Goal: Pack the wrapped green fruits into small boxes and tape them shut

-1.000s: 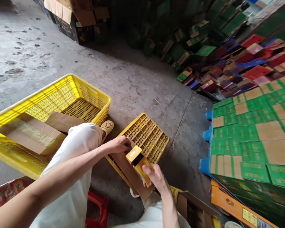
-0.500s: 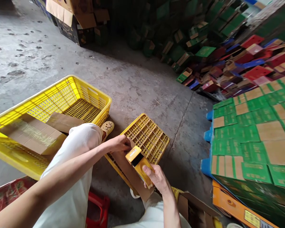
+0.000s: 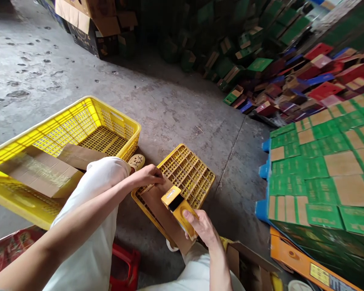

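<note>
My right hand [image 3: 202,228] grips a yellow box-shaped object [image 3: 182,212] with a black band and a small white label; my thumb lies on top, and its exact kind is unclear. Beneath it a long piece of brown cardboard [image 3: 159,208] slants from my lap towards my left hand. At its far end my left hand [image 3: 151,174] is closed, its curled fingers on the cardboard's edge. The fingertips are partly hidden. Under the cardboard an upturned yellow plastic crate [image 3: 195,171] shows its gridded base.
A yellow basket [image 3: 115,113] on my left holds brown cardboard [image 3: 48,171]. Green cartons [image 3: 315,169] are stacked on a blue pallet [image 3: 262,210] at right. Red stool [image 3: 125,262] is below me; an open carton [image 3: 248,262] stands at lower right. Scattered boxes [image 3: 321,89] lie behind.
My left hand has shifted slightly left and up, away from the yellow object. My right hand keeps its grip, almost in place.
</note>
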The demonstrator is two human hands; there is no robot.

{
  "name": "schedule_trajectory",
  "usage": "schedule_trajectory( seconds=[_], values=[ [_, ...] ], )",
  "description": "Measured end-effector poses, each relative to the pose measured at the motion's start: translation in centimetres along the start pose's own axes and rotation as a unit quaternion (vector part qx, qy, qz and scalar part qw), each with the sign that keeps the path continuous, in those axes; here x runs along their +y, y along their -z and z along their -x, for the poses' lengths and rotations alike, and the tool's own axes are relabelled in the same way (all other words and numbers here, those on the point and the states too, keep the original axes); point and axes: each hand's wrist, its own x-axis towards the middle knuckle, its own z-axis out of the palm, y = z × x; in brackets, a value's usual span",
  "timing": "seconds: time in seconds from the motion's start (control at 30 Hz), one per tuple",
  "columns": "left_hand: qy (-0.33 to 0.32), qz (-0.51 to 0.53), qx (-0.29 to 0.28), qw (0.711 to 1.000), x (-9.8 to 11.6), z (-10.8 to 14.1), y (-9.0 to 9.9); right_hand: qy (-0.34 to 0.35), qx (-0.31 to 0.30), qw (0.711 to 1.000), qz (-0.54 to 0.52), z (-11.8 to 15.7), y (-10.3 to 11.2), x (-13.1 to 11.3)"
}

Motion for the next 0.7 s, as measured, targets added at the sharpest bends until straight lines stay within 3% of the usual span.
schedule_trajectory(
  seconds=[0.2,0.37,0.57,0.7],
  values=[
    [-0.003,-0.093,0.043,0.995,-0.8,0.3,1.1,0.002,0.024,1.0,0.001,0.2,-0.2,0.9],
    [-0.01,-0.213,0.087,0.973,-1.5,0.6,1.0,0.007,0.044,0.997,0.057,-1.1,-1.0,1.3],
    [0.084,-0.33,0.135,0.931,-3.1,0.8,0.2,0.007,0.044,0.996,0.081,-2.7,-1.9,0.2],
    [0.112,-0.344,0.142,0.921,-3.7,0.5,-1.1,-0.001,0.044,0.996,0.077,-3.1,-2.3,-0.7]
  ],
)
